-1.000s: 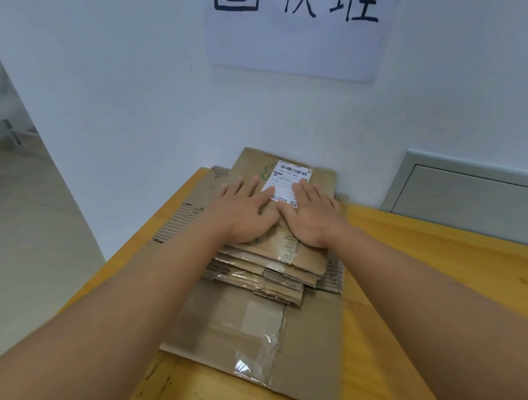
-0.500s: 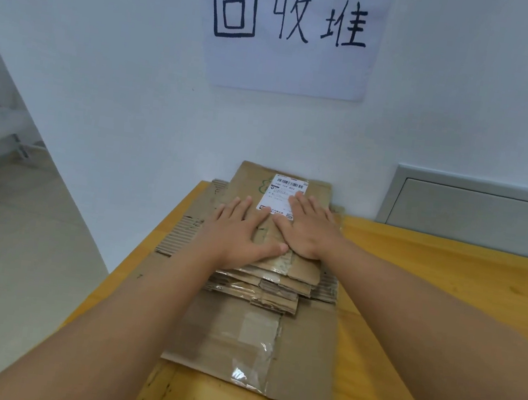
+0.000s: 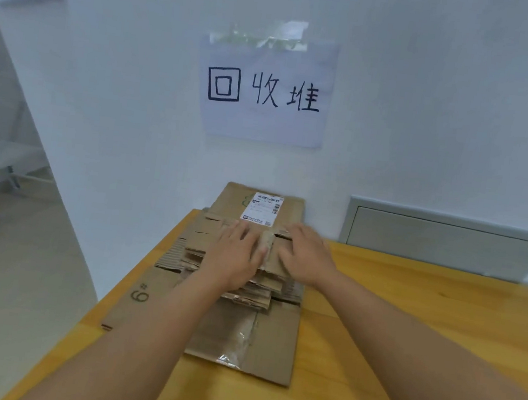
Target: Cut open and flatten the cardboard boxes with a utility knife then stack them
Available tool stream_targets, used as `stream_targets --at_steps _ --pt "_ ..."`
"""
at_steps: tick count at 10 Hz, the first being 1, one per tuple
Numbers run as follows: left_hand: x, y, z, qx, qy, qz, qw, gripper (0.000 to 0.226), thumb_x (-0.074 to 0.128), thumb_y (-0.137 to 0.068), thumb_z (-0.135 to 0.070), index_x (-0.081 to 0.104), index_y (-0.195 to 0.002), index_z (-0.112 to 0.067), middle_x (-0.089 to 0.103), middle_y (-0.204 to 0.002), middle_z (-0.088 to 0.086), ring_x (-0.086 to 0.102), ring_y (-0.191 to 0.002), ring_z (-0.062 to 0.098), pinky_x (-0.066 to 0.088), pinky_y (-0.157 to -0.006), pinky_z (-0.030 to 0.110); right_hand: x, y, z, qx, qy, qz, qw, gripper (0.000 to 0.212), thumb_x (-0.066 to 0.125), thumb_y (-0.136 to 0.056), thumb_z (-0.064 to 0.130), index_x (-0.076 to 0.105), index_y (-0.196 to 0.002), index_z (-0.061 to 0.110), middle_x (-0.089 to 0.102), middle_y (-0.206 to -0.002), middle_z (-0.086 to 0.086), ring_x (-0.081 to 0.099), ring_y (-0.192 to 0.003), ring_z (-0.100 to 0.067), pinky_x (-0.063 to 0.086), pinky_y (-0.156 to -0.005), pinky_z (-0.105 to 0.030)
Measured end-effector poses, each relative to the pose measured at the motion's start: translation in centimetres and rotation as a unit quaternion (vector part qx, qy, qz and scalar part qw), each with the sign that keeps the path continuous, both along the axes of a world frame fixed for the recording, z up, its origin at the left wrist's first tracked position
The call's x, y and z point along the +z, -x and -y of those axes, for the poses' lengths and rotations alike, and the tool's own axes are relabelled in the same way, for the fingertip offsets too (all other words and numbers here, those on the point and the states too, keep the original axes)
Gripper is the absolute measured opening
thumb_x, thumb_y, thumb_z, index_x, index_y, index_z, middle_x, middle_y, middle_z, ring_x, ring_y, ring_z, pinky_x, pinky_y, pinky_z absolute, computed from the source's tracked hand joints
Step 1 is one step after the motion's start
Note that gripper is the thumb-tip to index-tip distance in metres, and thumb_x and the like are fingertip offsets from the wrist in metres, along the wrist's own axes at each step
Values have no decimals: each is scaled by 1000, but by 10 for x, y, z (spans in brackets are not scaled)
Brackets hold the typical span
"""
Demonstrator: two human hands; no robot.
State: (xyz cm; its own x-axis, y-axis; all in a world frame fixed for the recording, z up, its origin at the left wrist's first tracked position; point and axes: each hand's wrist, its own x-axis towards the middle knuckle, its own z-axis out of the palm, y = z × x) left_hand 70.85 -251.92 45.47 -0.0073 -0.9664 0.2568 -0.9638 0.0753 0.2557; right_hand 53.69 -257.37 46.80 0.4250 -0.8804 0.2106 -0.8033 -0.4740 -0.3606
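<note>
On the yellow wooden tabletop (image 3: 408,317), left hand (image 3: 232,259) and right hand (image 3: 305,258) press flat-fingered on the stack of flattened brown cardboard boxes (image 3: 240,330); stacking looks nearly done.

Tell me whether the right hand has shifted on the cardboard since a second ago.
Yes. The right hand has slid toward the person: before, its fingers covered the shipping label; now the whole label shows.
</note>
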Motion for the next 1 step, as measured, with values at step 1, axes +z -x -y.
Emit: stream_targets --at_steps 1 --pt "15 16 -20 -10 35 -5 999 51 33 -104 -42 37 -149 -18 27 -160 7 15 -149 21 10 -121 37 9 22 -15 -7 14 -4 1000 60 49 -96 34 31 -151 22 34 -155 -2 24 -146 -21 21 -118 -43"
